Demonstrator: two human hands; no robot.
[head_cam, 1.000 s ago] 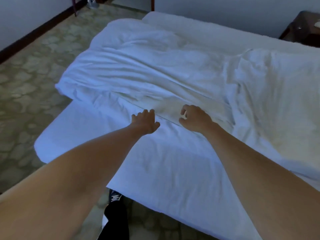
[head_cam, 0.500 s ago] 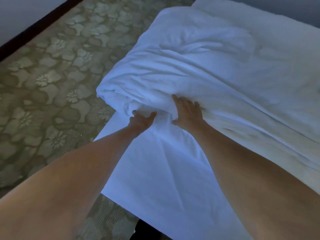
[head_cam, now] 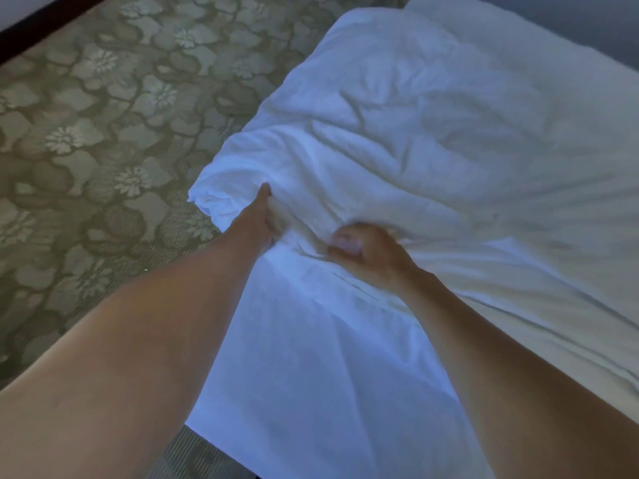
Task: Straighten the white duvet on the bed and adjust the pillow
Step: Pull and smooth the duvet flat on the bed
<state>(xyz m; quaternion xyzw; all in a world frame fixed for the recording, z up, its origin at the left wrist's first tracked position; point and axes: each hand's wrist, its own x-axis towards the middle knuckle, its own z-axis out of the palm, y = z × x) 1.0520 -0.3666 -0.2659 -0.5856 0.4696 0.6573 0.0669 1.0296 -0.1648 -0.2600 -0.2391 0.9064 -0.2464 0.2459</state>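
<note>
Duvet, white: lies bunched across the bed's far half, bare sheet below. Left hand digs under the folded corner, grip hidden; right hand clutches the edge, apparently to drag it flat. Pillow: far edge, untouched.

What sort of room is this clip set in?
Most likely a hotel bedroom: a bed with a plain white sheet and a bunched white duvet, gripped by the left hand and right hand, beside floral patterned carpet.
</note>
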